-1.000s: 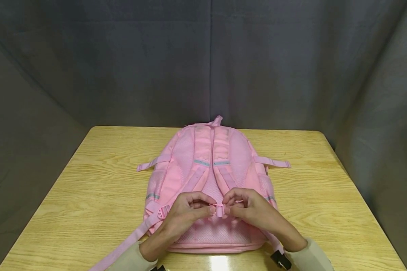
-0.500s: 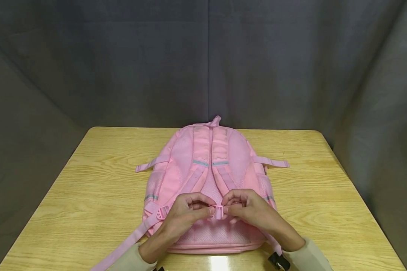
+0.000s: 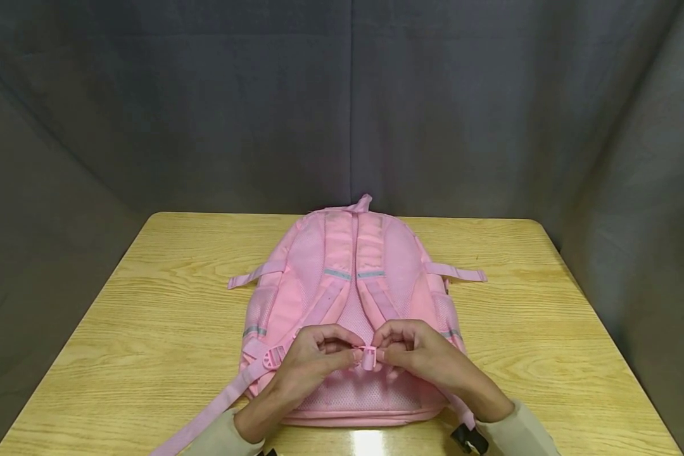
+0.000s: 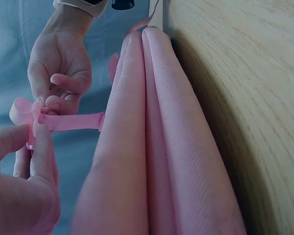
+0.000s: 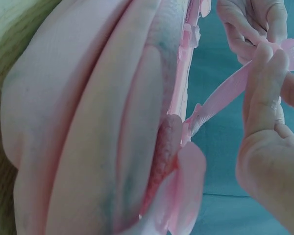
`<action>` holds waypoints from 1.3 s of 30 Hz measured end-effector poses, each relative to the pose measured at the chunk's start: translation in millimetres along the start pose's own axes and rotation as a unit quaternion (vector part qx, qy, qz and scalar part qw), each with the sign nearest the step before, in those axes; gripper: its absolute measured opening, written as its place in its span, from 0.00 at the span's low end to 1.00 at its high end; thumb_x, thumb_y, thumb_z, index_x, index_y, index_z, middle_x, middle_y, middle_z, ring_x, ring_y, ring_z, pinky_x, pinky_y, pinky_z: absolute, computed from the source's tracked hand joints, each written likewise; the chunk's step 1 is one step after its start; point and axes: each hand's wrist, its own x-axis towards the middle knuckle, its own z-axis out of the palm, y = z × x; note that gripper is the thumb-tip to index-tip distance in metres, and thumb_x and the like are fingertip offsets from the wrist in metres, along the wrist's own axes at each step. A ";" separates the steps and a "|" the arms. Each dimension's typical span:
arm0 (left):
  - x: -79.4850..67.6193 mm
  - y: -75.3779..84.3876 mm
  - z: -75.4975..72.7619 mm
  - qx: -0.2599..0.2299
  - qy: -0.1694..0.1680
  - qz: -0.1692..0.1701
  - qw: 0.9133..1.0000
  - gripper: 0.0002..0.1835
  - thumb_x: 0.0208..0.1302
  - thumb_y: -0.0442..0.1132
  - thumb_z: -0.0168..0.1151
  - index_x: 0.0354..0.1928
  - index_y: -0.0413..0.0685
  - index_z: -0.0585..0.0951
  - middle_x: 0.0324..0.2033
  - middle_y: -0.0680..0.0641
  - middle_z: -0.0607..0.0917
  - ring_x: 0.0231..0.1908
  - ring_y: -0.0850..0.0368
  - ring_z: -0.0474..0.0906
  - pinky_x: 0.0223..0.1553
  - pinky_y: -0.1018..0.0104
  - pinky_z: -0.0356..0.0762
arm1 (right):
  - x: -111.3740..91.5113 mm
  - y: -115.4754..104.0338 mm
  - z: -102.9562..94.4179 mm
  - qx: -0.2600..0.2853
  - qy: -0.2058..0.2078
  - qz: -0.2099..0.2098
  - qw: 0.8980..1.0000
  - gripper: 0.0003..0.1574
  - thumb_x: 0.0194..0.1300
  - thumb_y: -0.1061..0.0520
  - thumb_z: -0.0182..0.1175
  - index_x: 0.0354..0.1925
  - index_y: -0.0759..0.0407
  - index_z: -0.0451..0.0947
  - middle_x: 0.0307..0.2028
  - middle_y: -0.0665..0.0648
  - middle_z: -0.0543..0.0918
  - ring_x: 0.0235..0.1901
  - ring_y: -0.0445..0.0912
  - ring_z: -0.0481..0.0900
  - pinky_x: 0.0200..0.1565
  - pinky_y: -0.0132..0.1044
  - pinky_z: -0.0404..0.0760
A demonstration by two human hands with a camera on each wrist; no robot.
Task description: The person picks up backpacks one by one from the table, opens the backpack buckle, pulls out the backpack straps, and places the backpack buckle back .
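A dark grey curtain [image 3: 353,107] backs the work area, seen in full in the head view. The wood-grain counter [image 3: 553,329] bears a pink backpack [image 3: 348,316], lying centrally, shoulder-strap side up. Its two grey reflective bands show in the head view alone. The left hand [image 3: 319,354] and right hand [image 3: 418,348] meet above its lower half, fingers of both bent and pinching opposite sides of a small pink clip. A loose strap [image 3: 213,408] trails lower left from a side buckle [image 3: 274,358]. The wrist views alone show a webbing strap [image 4: 76,122] spanning from the backpack to the hands, so the clip [image 3: 369,358] is clear of the fabric; the head view flattens that gap. Whether the clip is fastened cannot be determined.
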 end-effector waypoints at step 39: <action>-0.3 0.1 0.4 0.002 -0.006 0.001 1.000 0.12 0.59 0.31 0.70 0.43 0.29 0.83 0.35 0.48 0.87 0.33 0.63 0.83 0.30 0.73 0.76 | 2.4 0.2 1.8 0.003 0.008 -0.012 1.000 0.08 0.67 0.62 0.62 0.41 0.69 0.79 0.32 0.55 0.86 0.26 0.38 0.79 0.29 0.32 0.83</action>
